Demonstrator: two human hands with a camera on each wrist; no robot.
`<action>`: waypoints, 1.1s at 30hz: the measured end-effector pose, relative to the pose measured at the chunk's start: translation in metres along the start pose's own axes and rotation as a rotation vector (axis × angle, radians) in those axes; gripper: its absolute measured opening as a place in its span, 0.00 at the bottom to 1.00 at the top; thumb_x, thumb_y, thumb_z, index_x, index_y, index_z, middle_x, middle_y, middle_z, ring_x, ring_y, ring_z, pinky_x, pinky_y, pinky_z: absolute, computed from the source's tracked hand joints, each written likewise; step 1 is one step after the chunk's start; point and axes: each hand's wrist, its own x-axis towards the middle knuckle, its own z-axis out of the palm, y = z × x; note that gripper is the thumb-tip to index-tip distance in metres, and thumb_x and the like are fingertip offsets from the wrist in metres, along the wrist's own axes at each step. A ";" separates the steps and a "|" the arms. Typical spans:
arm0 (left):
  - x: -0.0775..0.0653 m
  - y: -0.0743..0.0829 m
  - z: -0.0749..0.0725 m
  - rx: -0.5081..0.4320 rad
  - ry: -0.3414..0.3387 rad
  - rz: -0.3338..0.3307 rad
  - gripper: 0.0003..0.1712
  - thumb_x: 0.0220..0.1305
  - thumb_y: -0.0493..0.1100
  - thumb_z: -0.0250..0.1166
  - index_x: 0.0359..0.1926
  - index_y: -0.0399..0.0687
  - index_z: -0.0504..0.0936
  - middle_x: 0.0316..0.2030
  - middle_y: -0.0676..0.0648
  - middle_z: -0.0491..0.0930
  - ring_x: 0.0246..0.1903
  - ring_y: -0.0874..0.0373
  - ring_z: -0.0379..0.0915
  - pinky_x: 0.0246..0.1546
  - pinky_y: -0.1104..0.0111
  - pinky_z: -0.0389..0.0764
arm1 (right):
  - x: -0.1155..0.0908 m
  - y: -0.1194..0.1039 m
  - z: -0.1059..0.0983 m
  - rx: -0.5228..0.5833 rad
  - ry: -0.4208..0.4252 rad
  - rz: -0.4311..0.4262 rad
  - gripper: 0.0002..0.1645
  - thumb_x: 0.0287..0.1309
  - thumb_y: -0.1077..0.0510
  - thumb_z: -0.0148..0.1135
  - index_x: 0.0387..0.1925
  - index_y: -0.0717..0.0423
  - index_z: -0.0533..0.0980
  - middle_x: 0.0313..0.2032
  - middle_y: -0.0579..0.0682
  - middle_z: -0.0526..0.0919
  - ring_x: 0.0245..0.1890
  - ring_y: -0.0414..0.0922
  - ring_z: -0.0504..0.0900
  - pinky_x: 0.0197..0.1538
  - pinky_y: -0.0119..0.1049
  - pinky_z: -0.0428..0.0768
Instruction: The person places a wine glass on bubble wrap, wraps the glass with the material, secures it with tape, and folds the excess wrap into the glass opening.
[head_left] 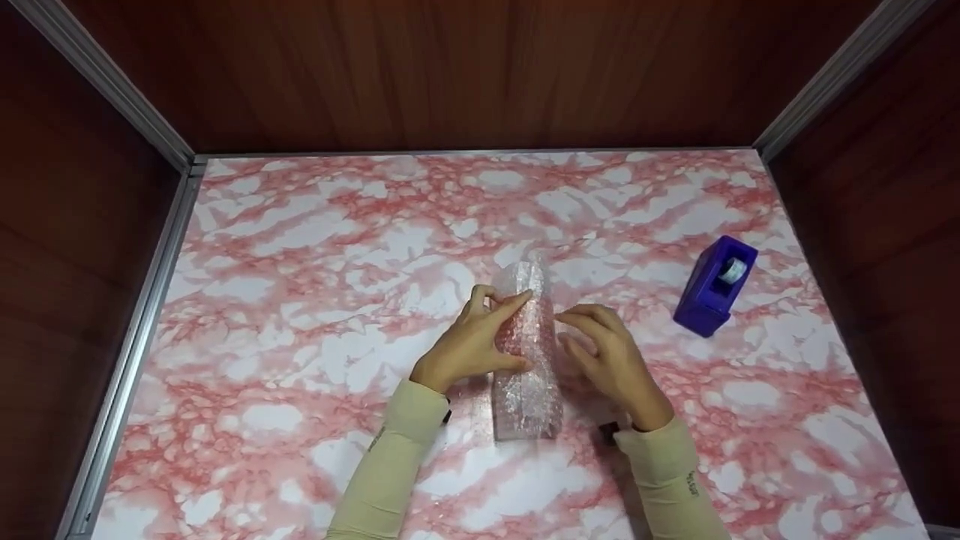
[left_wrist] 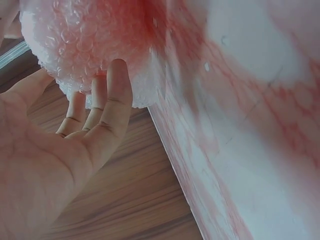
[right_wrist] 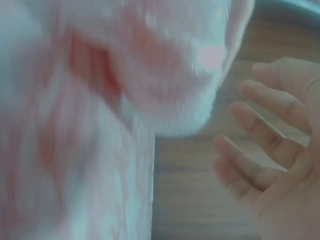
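A roll of clear bubble wrap point(head_left: 529, 401) lies lengthwise in the middle of the marbled table. My left hand point(head_left: 472, 337) holds it from the left side, thumb and index finger over its top. In the left wrist view, the fingers point(left_wrist: 115, 95) of that hand curve against the bubbled side of the roll point(left_wrist: 90, 35). My right hand point(head_left: 611, 352) is just right of the roll, fingers loosely bent and holding nothing. The right wrist view shows those fingers point(right_wrist: 265, 135) spread apart from the blurred roll point(right_wrist: 170, 95). Whether anything is inside the wrap, I cannot tell.
A purple tape dispenser point(head_left: 705, 296) with a roll of clear tape point(head_left: 733, 271) stands on the right part of the table point(head_left: 315, 292). Dark wooden panels point(head_left: 472, 75) with metal edging point(head_left: 127, 360) rise at the back and both sides.
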 end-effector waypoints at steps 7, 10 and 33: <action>0.000 0.002 0.002 -0.007 0.002 -0.012 0.60 0.49 0.61 0.78 0.79 0.66 0.55 0.57 0.48 0.53 0.46 0.54 0.65 0.43 0.67 0.74 | -0.011 0.026 -0.036 -0.096 0.106 0.069 0.18 0.55 0.69 0.71 0.49 0.63 0.83 0.47 0.59 0.81 0.49 0.57 0.77 0.55 0.47 0.72; 0.000 0.002 0.003 -0.008 0.000 -0.009 0.59 0.49 0.61 0.78 0.79 0.66 0.55 0.57 0.48 0.53 0.46 0.54 0.64 0.42 0.67 0.74 | -0.017 0.038 -0.054 -0.149 0.150 0.123 0.16 0.55 0.70 0.71 0.47 0.65 0.83 0.46 0.61 0.81 0.48 0.59 0.76 0.53 0.48 0.70; -0.001 -0.001 0.004 -0.009 0.015 0.003 0.60 0.48 0.63 0.77 0.79 0.67 0.55 0.56 0.49 0.53 0.46 0.55 0.63 0.45 0.66 0.74 | -0.055 0.103 -0.124 -0.301 0.345 0.710 0.19 0.66 0.58 0.61 0.48 0.71 0.81 0.43 0.67 0.79 0.41 0.61 0.76 0.46 0.48 0.68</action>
